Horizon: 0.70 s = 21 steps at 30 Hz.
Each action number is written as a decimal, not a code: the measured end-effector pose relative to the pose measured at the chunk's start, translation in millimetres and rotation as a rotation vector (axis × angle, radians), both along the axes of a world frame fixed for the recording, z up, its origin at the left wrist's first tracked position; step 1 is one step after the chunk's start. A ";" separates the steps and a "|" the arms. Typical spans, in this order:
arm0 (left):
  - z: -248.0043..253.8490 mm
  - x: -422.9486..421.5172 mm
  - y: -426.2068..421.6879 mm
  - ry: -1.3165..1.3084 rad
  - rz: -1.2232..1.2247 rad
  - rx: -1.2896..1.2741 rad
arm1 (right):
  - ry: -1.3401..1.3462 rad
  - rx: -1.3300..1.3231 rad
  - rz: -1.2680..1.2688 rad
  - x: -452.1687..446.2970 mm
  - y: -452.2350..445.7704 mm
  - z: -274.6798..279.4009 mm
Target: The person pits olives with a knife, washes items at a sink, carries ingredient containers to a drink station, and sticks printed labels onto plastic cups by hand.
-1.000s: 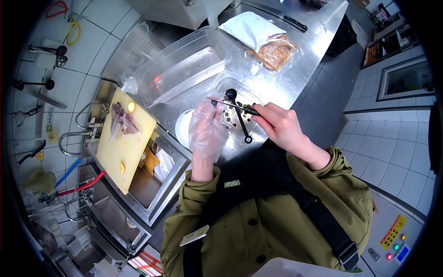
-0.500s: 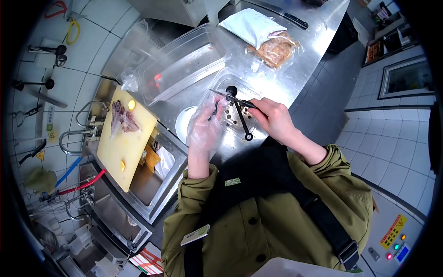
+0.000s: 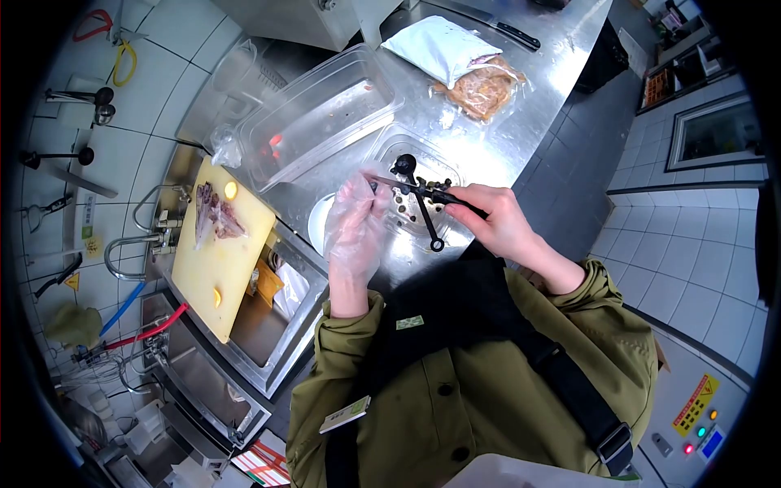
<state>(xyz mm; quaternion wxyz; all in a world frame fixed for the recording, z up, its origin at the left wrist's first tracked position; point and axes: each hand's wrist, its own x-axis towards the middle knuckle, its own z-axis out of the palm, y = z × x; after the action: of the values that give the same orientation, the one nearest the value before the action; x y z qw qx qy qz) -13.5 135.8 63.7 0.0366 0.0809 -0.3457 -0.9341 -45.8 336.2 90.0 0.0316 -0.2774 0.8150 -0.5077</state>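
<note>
My right hand [image 3: 495,213] is closed around the black handle of a small knife [image 3: 399,185]. The blade points left, to the fingertips of my left hand [image 3: 356,220]. That hand wears a clear plastic glove, its fingers pinched on a small dark piece [image 3: 374,187], mostly hidden. Under both hands stands a clear plastic container [image 3: 382,146] with several small dark round pieces [image 3: 404,203] in it. A black long-handled spoon [image 3: 425,215] with a ring at its end lies across the container, crossing beneath the knife.
A larger clear tub [image 3: 268,175] stands behind on the steel counter [image 3: 521,150]. A white bag [image 3: 435,49], a wrapped brown food pack [image 3: 480,89] and another knife [image 3: 517,35] lie farther back. Left, a yellow cutting board [image 3: 215,276] spans the sink; a white bowl [image 3: 319,224] is beside my glove.
My left hand has turned, its fingers now closed together around the knife's tip. My right hand has shifted slightly right and down, drawing the knife with it.
</note>
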 end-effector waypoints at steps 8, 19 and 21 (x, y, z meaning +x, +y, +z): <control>-7.2 -5.6 -2.8 0.134 -0.081 0.165 | -0.003 0.031 0.038 -0.7 -0.4 8.7; 17.9 0.5 6.8 -0.050 -0.154 0.056 | 0.116 0.083 0.055 -0.4 -5.7 8.7; 17.2 -1.7 4.6 -0.058 -0.165 0.050 | 0.145 0.075 0.061 -3.9 -3.8 9.2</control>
<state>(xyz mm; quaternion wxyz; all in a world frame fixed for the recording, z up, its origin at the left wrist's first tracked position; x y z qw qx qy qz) -15.2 140.5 80.9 -0.0524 0.0799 -0.3288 -0.9396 -49.7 332.3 99.2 -0.0018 -0.3369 0.8248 -0.4541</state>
